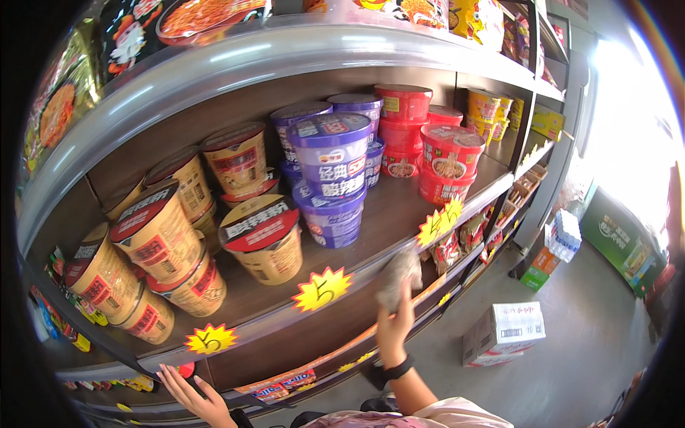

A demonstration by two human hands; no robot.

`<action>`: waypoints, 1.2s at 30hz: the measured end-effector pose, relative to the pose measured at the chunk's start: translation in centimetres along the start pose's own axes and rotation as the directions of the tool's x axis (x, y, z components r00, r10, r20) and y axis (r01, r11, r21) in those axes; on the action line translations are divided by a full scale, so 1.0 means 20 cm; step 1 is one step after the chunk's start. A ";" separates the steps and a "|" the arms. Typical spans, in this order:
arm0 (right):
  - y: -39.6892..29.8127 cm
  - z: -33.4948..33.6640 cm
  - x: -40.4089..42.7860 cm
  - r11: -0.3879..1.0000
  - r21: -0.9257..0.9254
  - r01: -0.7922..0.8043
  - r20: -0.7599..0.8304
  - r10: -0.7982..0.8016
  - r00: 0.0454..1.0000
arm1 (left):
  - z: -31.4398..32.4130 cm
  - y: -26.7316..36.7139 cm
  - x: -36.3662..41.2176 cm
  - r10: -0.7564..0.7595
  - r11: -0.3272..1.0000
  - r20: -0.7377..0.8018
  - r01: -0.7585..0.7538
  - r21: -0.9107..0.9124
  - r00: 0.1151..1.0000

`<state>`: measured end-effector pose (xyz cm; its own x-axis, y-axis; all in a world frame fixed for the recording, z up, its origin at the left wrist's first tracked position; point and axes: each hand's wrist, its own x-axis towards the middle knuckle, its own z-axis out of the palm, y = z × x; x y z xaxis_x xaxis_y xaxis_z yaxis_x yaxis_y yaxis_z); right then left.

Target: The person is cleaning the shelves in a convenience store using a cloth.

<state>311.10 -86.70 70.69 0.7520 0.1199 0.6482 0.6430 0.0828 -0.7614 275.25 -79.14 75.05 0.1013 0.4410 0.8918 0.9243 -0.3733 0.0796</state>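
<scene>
My right hand [395, 326] grips a crumpled grey cloth [398, 275], which lies against the front edge of the shelf [369, 275], right of a yellow price tag [322, 289]. My left hand [192, 396] has its fingers extended at the shelf's lower left edge, below another yellow star-shaped tag [211, 339]; it holds nothing. On the shelf stand beige instant noodle cups [262, 241] with black and red lids, stacked purple cups [332, 160] and stacked red tubs [452, 155]. A further pair of overlapping price tags [440, 222] is fixed right of the cloth.
Noodle packets [208, 18] fill the shelf above. Yellow cups [484, 107] stand far back at the right. Packaged snacks [447, 251] lie on lower shelves. White cartons [503, 334] stand on the floor at the right, with stacked boxes [540, 267] and a green carton [615, 241] beyond.
</scene>
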 end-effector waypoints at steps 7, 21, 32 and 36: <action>0.11 -0.13 0.00 0.835 0.141 0.531 0.379 -0.541 0.751 | -0.04 0.54 -0.02 -0.023 0.999 0.061 0.020 0.045 0.998; 0.16 -0.42 0.15 0.944 -0.034 0.328 0.287 -0.305 0.908 | -0.15 0.78 -0.19 0.168 0.977 0.361 -0.105 -0.188 0.917; -0.10 -0.15 -0.10 0.971 0.055 0.232 0.391 -0.235 0.890 | -0.20 0.51 -0.22 0.124 0.968 0.381 -0.028 -0.249 0.916; -0.13 -0.11 -0.03 0.932 0.176 0.317 0.434 -0.363 0.825 | -0.14 0.48 -0.30 0.071 0.978 0.369 0.009 -0.210 0.927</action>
<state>309.31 -89.22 72.32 0.3242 0.4982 0.8042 0.8123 0.2890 -0.5065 282.42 -87.69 71.70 0.2951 0.6835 0.6676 0.8275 -0.5322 0.1791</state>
